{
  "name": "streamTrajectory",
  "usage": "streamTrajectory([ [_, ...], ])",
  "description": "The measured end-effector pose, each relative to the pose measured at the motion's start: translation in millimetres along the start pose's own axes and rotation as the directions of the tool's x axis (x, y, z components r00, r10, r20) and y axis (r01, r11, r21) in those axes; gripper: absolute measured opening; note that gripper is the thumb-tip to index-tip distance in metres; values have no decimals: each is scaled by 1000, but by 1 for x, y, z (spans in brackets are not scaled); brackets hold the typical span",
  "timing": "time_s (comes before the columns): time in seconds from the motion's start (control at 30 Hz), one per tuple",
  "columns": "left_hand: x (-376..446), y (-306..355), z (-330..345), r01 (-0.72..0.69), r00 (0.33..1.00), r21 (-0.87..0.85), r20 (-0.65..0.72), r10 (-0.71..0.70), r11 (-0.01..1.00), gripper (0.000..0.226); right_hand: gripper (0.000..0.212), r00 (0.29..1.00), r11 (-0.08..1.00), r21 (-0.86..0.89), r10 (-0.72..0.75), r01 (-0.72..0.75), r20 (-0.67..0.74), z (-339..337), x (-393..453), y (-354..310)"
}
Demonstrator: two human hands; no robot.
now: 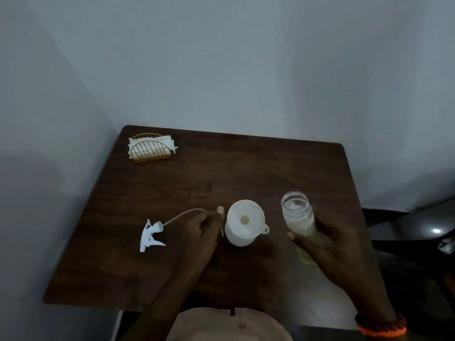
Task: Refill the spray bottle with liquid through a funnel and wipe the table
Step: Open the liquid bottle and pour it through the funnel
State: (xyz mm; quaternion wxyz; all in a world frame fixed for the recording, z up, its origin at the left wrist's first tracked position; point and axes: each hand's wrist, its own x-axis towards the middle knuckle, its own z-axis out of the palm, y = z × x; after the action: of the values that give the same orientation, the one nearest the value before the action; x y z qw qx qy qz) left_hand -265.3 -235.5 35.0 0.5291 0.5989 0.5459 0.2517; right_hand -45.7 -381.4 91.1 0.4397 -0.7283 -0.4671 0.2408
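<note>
The right hand (327, 244) has its grip closed around an open jar (299, 220); the left hand (200, 227) rests loosely curled, holding nothing, just left of the funnel (245, 217).

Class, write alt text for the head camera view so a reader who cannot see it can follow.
A person's right hand holds an open jar of pale liquid beside a white spray bottle with a funnel in its neck, steadied by the left hand. The detached spray trigger and a napkin holder sit on the dark wooden table.
</note>
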Motion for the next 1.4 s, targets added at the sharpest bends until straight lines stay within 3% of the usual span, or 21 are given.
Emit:
streamTrajectory([
  [0.07, 2, 3, 0, 80, 993, 22, 80, -82, 997, 33, 41, 1000, 999, -29, -16, 16, 10, 2, 3, 4],
  [0.17, 5, 6, 3, 137, 981, -78, 151, -124, 988, 29, 43, 999, 998, -57, -32, 33, 26, 6, 8, 8],
  [0.33, 7, 4, 10, 155, 981, -171, 146, -130, 973, 24, 49, 998, 991, -120, -46, 52, 50, 12, 12, 29],
  [0.7, 12, 3, 14, 166, 981, -183, 135, -143, 969, 18, 49, 996, 983, -172, -45, 57, 71, 17, 16, 37],
  [0.97, 15, -1, 13, 179, 978, -196, 145, -152, 964, 17, 66, 984, 926, -338, -141, 169, 106, 10, 24, 23],
  [1.2, 16, 0, 13, 195, 974, -180, 154, -169, 964, 19, 58, 984, 874, -464, -75, 142, 161, 5, 28, 24],
  [1.4, 16, 1, 13, 190, 976, -186, 143, -165, 964, 16, 65, 981, 839, -530, -22, 123, 193, 3, 31, 23],
])
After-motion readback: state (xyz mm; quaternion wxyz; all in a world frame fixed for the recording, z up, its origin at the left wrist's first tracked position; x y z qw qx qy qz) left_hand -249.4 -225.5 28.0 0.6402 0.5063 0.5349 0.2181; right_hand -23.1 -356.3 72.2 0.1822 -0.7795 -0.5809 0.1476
